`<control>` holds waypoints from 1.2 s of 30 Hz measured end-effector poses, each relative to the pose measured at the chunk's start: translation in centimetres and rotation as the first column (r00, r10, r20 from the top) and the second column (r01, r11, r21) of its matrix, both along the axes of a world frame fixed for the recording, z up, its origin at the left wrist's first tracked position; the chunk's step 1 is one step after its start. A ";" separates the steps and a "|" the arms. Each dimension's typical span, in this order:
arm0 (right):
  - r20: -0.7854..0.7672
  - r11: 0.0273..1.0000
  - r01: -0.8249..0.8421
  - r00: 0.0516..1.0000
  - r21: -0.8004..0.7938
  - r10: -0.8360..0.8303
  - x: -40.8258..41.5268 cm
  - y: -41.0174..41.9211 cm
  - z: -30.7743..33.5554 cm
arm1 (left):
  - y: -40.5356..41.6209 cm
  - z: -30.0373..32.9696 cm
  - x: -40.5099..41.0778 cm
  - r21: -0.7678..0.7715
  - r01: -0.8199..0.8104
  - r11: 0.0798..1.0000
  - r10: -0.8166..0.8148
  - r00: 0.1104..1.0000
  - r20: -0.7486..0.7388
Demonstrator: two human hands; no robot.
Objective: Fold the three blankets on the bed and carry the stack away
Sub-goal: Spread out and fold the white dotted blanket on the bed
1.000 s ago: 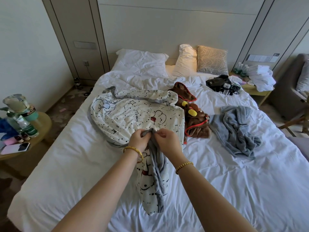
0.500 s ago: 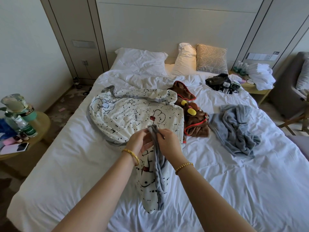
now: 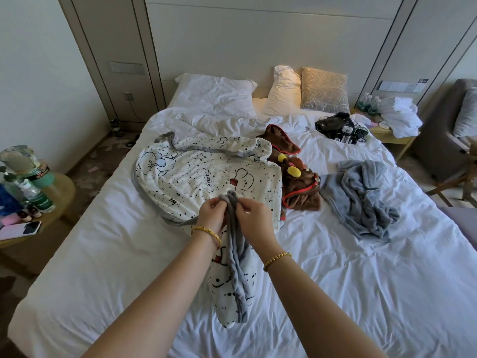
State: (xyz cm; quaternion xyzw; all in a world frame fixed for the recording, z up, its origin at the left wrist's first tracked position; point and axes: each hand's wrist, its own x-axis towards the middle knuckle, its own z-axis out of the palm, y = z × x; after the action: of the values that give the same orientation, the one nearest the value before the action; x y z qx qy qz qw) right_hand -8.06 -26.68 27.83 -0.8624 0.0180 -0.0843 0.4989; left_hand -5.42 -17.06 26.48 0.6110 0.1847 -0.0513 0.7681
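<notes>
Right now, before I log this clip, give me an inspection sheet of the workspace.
Surface: bed with a rumpled white sheet.
Job's things: white cartoon-print blanket spread out, one gray-trimmed edge lifted; brown blanket and gray blanket crumpled, unfolded.
Clutter: black pouch with gadgets near the pillows.
Grippers: left hand and right hand both pinch the raised gray edge.
Cables: tangled cords by the pouch; a lead hangs from the wall socket.
Surroundings: round side table with bottles and a phone; nightstand with white towels.
</notes>
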 end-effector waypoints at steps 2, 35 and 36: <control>0.032 0.998 -0.027 0.999 -0.053 0.028 -0.2 0.1 -0.1 | 0.0 0.1 0.0 -0.035 -0.015 0.999 0.015 1.000 0.004; 0.096 0.997 -0.069 0.993 0.018 0.067 0.6 0.5 -0.3 | 1.8 1.9 -0.3 -0.044 0.069 0.997 -0.062 0.988 0.141; 0.076 0.997 -0.077 0.994 0.021 0.076 0.7 0.4 -0.3 | 1.9 2.0 -0.2 -0.008 0.110 0.994 -0.107 0.981 0.164</control>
State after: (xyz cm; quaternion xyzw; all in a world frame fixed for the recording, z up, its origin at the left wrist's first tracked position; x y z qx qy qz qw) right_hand -7.38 -26.30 27.54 -0.8525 -0.0327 -0.0971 0.5125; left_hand -5.66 -15.16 28.48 0.6155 0.0872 -0.0445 0.7820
